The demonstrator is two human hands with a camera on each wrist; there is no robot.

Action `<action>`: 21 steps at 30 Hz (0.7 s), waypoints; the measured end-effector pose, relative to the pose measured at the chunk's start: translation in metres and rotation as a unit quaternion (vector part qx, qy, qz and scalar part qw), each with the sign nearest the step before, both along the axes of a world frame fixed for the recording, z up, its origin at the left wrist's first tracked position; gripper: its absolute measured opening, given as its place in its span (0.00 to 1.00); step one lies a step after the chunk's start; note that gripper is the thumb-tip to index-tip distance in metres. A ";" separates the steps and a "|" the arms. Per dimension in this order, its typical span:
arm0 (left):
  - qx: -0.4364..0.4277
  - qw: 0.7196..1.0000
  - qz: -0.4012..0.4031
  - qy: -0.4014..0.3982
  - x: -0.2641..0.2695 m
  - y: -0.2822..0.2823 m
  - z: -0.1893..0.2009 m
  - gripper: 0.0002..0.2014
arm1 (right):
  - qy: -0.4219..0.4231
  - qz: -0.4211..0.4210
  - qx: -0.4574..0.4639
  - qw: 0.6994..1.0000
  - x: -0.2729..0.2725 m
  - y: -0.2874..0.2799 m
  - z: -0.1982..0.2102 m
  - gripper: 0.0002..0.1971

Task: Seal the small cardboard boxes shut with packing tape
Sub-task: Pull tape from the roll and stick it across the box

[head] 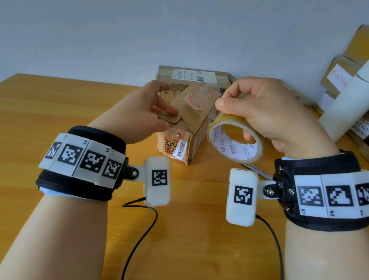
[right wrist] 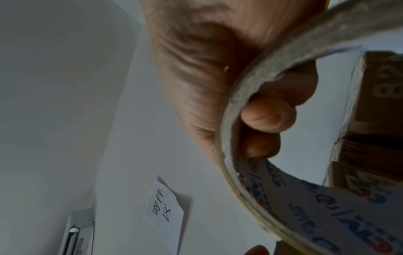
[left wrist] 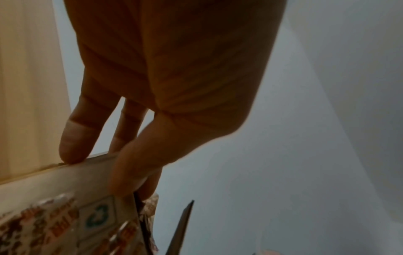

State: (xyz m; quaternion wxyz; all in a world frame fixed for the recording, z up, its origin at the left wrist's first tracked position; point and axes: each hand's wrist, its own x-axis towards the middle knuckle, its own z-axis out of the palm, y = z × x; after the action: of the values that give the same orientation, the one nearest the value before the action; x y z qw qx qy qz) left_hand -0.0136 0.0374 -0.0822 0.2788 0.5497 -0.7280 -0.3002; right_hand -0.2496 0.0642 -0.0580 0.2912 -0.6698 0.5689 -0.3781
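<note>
A: What is the left hand (head: pixel 146 112) doing?
B: It is resting with nearly straight fingers on the top flap of the small cardboard box (head: pixel 185 126), which is standing on the wooden tabletop (head: pixel 40 123) between both hands. The thumb is lying under the flap edge.
A: And the right hand (head: pixel 265 113)?
B: It is gripping the roll of packing tape (head: pixel 235 139), fingers going through the core, just beside the box.
A: Is any writing showing?
B: The core is carrying red and blue print, too small to read. The box is wearing a QR sticker. A paper note (right wrist: pixel 165 207) on the wall is reading "寄件区". More boxes (head: pixel 356 90) are lying at the right.
</note>
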 end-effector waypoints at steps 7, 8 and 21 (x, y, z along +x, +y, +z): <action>-0.002 1.000 -0.011 -0.014 -0.002 -0.001 0.000 0.36 | 0.005 0.003 0.003 1.000 0.001 -0.001 -0.001 0.06; -0.006 1.000 -0.011 -0.016 -0.002 -0.001 0.000 0.36 | 0.005 0.003 0.004 1.000 0.002 -0.001 -0.001 0.06; -0.076 0.991 -0.001 -0.111 -0.005 0.005 0.010 0.30 | 0.008 -0.001 0.014 1.000 0.002 0.000 -0.002 0.06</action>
State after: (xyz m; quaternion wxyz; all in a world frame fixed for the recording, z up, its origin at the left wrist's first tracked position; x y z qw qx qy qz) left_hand -0.0189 0.0428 -0.0727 0.2367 0.5566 -0.7755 -0.1810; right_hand -0.2475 0.0638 -0.0596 0.2956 -0.6683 0.5768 -0.3650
